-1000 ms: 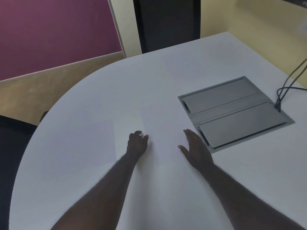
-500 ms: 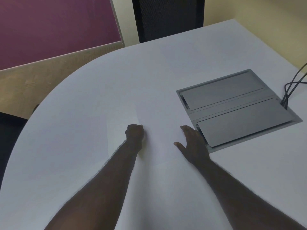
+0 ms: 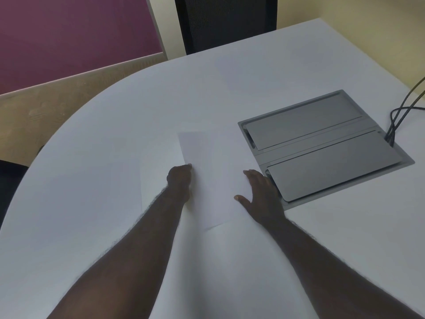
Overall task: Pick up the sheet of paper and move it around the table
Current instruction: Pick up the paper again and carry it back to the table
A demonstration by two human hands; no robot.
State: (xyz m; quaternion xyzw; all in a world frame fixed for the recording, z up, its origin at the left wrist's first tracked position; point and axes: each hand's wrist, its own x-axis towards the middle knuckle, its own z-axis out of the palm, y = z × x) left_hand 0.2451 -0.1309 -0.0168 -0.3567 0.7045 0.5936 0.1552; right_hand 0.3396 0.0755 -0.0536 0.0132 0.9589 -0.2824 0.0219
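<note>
White sheet of paper, centre frame on the pale table beside a grey cable hatch: likely light, limp, crease-prone; left hand curled, pinching its left edge, right hand spread flat; best lifted by an edge.

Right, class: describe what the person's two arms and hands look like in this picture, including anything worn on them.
Both forearms are bare up to the bottom edge of the picture: no sleeves show. The left hand and the right hand wear no gloves, and no watch, bracelet or ring can be seen. Fine hair shows along the edges of both forearms. No markings are visible.
</note>
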